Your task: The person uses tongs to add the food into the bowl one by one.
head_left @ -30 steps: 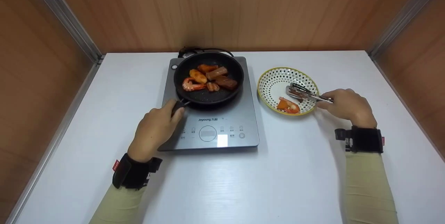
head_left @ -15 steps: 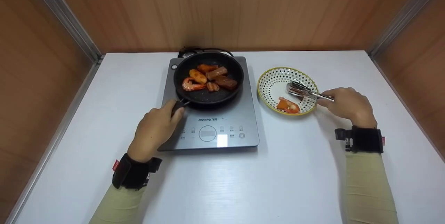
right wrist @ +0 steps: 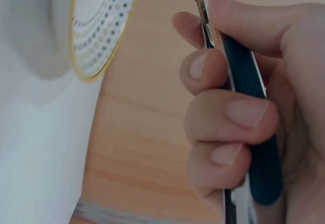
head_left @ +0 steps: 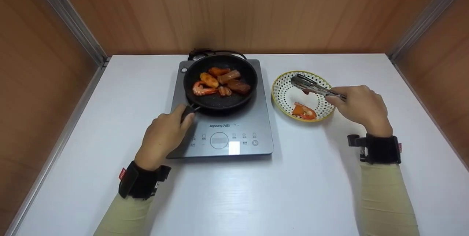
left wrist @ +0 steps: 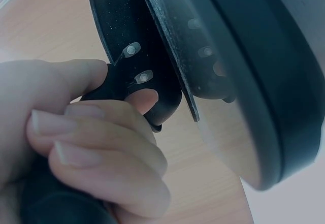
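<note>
My left hand (head_left: 163,137) grips the black handle (head_left: 187,112) of a dark frying pan (head_left: 216,102). The pan sits on a grey induction cooker (head_left: 240,123) and holds a shrimp (head_left: 202,88) and several brown and orange pieces (head_left: 238,87). In the left wrist view, curled fingers (left wrist: 117,153) wrap the handle. My right hand (head_left: 361,106) holds metal tongs (head_left: 318,88) over a dotted bowl (head_left: 287,98) with a yellow rim. A small dark reddish piece (head_left: 306,92) shows under the tongs' tips. An orange-red shrimp piece (head_left: 304,112) lies in the bowl. Dark grips line the tongs (right wrist: 246,82) in the right wrist view.
A black cable (head_left: 229,51) runs behind the cooker. Wood-grain panels (head_left: 278,16) with metal corner strips enclose the white table (head_left: 234,195) at the back and sides. Black straps (head_left: 383,149) circle both wrists.
My right hand has lifted the tongs and moved them up and left over the bowl, along with the small dark piece. My left hand and the pan stay in place.
</note>
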Available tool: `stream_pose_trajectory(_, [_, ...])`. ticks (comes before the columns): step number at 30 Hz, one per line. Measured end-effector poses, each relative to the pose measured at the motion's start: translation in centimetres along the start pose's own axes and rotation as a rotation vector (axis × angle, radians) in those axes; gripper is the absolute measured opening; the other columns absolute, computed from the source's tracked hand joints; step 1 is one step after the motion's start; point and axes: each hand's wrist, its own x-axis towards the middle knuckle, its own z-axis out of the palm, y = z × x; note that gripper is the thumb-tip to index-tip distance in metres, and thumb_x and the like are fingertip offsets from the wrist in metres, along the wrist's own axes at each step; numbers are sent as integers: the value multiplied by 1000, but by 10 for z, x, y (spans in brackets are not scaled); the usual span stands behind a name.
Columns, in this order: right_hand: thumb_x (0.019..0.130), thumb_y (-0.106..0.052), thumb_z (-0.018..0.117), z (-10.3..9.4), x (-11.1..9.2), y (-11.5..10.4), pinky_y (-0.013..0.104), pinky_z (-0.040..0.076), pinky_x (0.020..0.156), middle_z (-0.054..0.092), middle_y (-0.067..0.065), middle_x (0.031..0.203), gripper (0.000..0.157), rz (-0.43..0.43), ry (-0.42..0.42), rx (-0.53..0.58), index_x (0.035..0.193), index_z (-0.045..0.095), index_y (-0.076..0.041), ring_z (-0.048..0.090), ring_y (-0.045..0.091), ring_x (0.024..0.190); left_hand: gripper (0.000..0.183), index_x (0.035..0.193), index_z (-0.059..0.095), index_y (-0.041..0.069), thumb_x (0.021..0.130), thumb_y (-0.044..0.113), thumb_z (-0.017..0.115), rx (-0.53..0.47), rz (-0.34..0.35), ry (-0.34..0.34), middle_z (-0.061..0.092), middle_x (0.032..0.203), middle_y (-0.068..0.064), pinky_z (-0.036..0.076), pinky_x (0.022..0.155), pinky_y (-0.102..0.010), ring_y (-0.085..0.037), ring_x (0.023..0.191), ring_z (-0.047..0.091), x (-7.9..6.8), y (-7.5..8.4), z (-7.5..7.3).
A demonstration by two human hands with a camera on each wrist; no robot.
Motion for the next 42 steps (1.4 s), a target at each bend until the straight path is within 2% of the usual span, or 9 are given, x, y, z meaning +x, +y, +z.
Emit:
stream_pose_trajectory(7, [103,-40,70,2,-4,-45,39,33,52,68,9,80,37,-112,107,-28,131,77,-16,54,27,67,33,129,57,9,113,38,52,3,-15,-13,70,97,-26,45,63,-47,-37,83,66,0,0,-1])
stream_pose_trajectory(12, [101,-35,74,8,-2,-78,37,31,50,57,3,66,31,-200,189,-13,125,79,-17,48,23,59,31,123,57,10,113,38,52,0,-17,-23,65,86,-20,41,60,-43,-33,76,61,0,1,-1])
stream_pose_trajectory(16, [98,-35,77,15,2,-104,42,39,48,63,2,67,23,-290,275,-12,117,82,-22,54,25,58,28,119,55,11,113,38,51,-9,-23,-32,60,81,-15,39,58,-40,-30,73,57,1,2,-1])
stream_pose_trajectory(19, [97,-39,77,20,6,-124,48,45,49,67,0,71,19,-369,312,-48,108,80,-24,60,26,60,28,120,56,11,113,38,52,-9,-22,-27,61,82,-16,40,59,-40,-31,74,58,1,3,-1])
stream_pose_trajectory(25, [100,-39,74,32,17,-166,48,48,49,65,-1,68,20,-461,294,-145,99,76,-20,64,25,60,30,122,57,10,113,38,52,-5,-13,-11,64,86,-18,42,61,-43,-32,76,59,0,4,-2])
stream_pose_trajectory(30, [101,-39,71,44,27,-193,49,49,50,66,5,68,21,-457,229,-226,98,75,-18,65,30,59,29,122,57,9,113,37,52,-6,-12,-10,65,87,-19,42,61,-44,-33,76,60,0,4,-1])
stream_pose_trajectory(42, [100,-41,73,58,41,-221,52,53,54,74,10,80,24,-444,164,-293,104,78,-18,68,34,63,30,122,57,9,113,38,51,-5,-14,-16,65,88,-18,42,61,-44,-32,75,58,1,3,0])
